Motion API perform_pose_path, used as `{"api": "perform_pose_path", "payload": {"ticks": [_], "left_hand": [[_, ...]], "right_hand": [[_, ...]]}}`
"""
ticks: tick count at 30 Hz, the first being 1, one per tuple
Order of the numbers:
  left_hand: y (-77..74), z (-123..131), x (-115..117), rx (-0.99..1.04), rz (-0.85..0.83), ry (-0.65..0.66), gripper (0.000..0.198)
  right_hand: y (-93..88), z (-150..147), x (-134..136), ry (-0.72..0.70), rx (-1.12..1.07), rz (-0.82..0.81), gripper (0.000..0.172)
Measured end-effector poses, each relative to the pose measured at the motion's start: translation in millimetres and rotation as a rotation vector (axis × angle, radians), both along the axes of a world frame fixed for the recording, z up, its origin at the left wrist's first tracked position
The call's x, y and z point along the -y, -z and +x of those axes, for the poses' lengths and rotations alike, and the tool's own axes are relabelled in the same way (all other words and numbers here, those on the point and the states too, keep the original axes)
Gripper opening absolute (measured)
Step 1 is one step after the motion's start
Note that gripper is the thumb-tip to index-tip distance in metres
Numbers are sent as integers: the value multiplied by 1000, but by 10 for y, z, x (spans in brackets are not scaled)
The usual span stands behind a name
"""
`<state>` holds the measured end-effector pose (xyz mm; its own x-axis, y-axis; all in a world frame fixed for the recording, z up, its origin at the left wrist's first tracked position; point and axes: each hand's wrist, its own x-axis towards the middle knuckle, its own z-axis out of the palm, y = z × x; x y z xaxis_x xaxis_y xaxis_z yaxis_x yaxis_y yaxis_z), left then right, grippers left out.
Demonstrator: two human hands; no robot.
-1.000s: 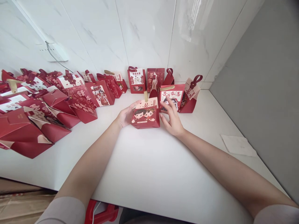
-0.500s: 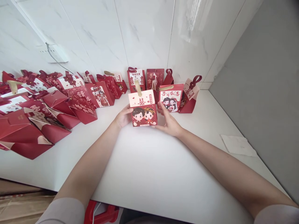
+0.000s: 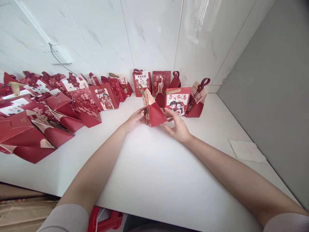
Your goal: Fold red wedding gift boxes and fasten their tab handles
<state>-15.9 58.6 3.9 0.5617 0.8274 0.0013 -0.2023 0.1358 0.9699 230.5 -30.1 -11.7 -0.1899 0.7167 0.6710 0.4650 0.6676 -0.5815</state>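
Note:
A small red gift box [image 3: 153, 112] with a pink flap and a tan ribbon handle stands on the white table [image 3: 154, 174], turned so its red side wall faces me. My left hand [image 3: 134, 119] touches its left face with bent fingers. My right hand [image 3: 177, 127] holds its right base edge, fingers curled around it. Just behind stands another red box [image 3: 178, 100] printed with a cartoon couple.
Many red gift boxes [image 3: 84, 104] crowd the left side and back of the table along the marble wall. A white paper sheet [image 3: 246, 150] lies at the right by the grey wall. A wall socket [image 3: 58, 53] with a cable sits at upper left.
The box was lying tilted, then stood with its cartoon front toward me; now it is rotated so its side faces me. Both hands stayed on it.

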Motion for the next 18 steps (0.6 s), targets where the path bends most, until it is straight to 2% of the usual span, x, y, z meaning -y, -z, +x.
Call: {"api": "perform_pose_path", "payload": {"ticks": [4, 7, 10, 14, 18], "left_hand": [[-26, 49, 77, 23, 68, 2, 116], [-29, 109, 135, 12, 156, -30, 125], [-26, 149, 160, -20, 214, -23, 119], [-26, 162, 145, -33, 180, -52, 91], [-11, 146, 107, 3, 150, -62, 76]], "right_hand": [[12, 14, 5, -15, 75, 41, 39], [1, 19, 16, -28, 135, 83, 31], [-17, 12, 28, -26, 186, 133, 27], [-37, -1, 42, -15, 193, 154, 30], [-48, 2, 64, -132, 231, 62, 39]]}}
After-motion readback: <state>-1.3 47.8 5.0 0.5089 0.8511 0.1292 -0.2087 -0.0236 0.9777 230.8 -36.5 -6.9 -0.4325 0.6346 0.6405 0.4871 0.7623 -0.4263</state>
